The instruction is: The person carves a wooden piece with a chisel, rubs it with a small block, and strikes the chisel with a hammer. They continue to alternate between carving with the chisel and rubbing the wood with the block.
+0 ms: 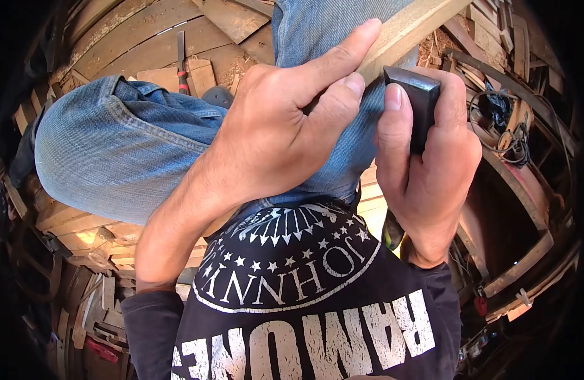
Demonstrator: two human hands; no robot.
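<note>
A pale strip of wood (415, 31) runs up to the top right over the jeans (323, 22). My left hand (292, 120) is closed on its lower end, the index finger stretched along its side and the thumb pressed near its edge. My right hand (425, 171) grips a thick, dark metal blade (421, 104) with a shiny bevelled end, thumb on one side and curled fingers on the other. The bevelled end is close beside the strip's lower end. Its other end is hidden in my palm.
On the board floor (140, 44) lies a chisel (182, 63) with a red and black handle. Wood offcuts (200, 75) and shavings are scattered around. Coiled dark cable (513, 142) and curved wooden pieces (520, 209) crowd the right side; stacked scraps (95, 310) stand lower left.
</note>
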